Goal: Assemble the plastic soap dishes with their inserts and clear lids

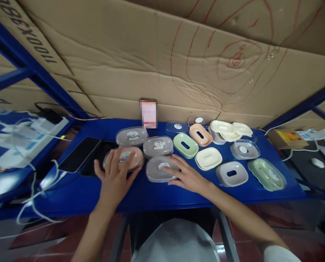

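My left hand (115, 171) spreads its fingers over a pink oval soap box (136, 157) with a clear lid and a round label. Fingers out, my right hand (185, 174) lies over the right part of a grey lidded soap box (154, 173). Neither hand is closed round a box. Just behind are two more grey lidded boxes, one at the back left (124, 138) and one in the middle (150, 147). To their right sit a green slotted tray (179, 146), an orange slotted tray (194, 135) and a cream tray (208, 159).
Further right are a grey slotted tray (240, 178), a grey box with clear lid (251, 150), a green lidded box (266, 173) and stacked cream trays (222, 127). Clear lids (172, 128) lie behind. A black phone (79, 154) with cables is at left; cardboard (124, 54) walls the back.
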Demonstrator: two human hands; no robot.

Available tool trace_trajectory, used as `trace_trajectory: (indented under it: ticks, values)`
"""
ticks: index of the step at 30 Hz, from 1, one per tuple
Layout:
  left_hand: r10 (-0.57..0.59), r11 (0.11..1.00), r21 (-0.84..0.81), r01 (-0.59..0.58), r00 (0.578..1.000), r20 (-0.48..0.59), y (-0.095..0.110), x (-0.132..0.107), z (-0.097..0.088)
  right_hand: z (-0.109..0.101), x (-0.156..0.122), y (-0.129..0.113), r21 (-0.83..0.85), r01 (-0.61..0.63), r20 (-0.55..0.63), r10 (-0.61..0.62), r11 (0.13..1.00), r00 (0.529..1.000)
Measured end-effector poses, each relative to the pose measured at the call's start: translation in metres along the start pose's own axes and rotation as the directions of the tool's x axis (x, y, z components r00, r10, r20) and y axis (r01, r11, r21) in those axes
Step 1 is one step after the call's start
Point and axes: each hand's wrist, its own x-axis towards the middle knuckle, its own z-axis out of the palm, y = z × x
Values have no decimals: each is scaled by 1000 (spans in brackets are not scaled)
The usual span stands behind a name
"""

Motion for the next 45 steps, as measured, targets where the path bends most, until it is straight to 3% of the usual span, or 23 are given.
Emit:
trace_trajectory:
  ticks: [3, 6, 8, 12, 16, 18, 19, 21, 23, 24, 27, 29, 31, 34, 36, 38, 41, 45]
  values:
    - [1, 995, -101, -3, 1000, -16, 27, -12, -5, 3, 15, -1, -95, -32, 57, 38, 995, 998]
    - [119, 975, -192, -108, 992, 49, 44, -23, -4, 8, 18, -1, -82, -64, 62, 69, 995, 996]
    - [173, 967, -205, -154, 982, 80, 48, -25, -1, 13, 15, 1, -56, -74, 46, 76, 996, 996]
    - [154, 972, -187, -141, 986, 58, 48, -21, 4, 20, 12, 6, -1, -87, 27, 87, 996, 996]
    - [107, 984, -147, -100, 993, 43, 52, -12, 7, 5, 13, 9, -14, -103, 27, 104, 995, 994]
    - [67, 991, -122, -61, 997, 48, 59, -8, 6, -10, 5, 8, -79, -155, -48, 152, 985, 987]
    - [39, 993, -114, -34, 998, 48, 64, -8, 5, -17, -2, 5, -122, -232, -111, 219, 965, 969]
    - [9, 991, -133, -4, 999, 40, 78, -9, 2, -27, -22, -4, -194, -453, -257, 401, 870, 879]
    - [63, 974, -220, -48, 996, 59, 97, -14, 0, -30, -45, -18, -219, -609, -336, 527, 763, 781]
    - [128, 955, -278, -100, 988, 82, 108, -16, 0, -30, -55, -26, -217, -629, -324, 553, 746, 768]
    - [333, 880, -404, -248, 930, 154, 141, -20, 3, -31, -78, -47, -83, -555, -153, 539, 828, 828]
    - [419, 850, -427, -308, 888, 192, 157, -18, 6, -34, -91, -52, 27, -493, -115, 493, 870, 863]
    - [461, 838, -430, -335, 856, 232, 165, -16, 10, -38, -107, -49, 22, -469, -222, 461, 883, 859]
    - [455, 842, -437, -316, 852, 260, 163, -17, 14, -40, -139, -27, -107, -518, -429, 431, 848, 794]
    - [429, 850, -440, -288, 864, 264, 157, -21, 13, -41, -159, -8, -154, -549, -482, 423, 821, 767]
    - [412, 854, -445, -268, 872, 266, 151, -26, 11, -46, -168, 11, -175, -537, -495, 398, 825, 772]
    - [387, 856, -458, -240, 886, 257, 146, -31, 6, -59, -154, 29, -148, -483, -504, 354, 863, 787]
    - [373, 850, -474, -229, 897, 237, 144, -32, -1, -64, -93, 35, -102, -399, -435, 320, 911, 842]
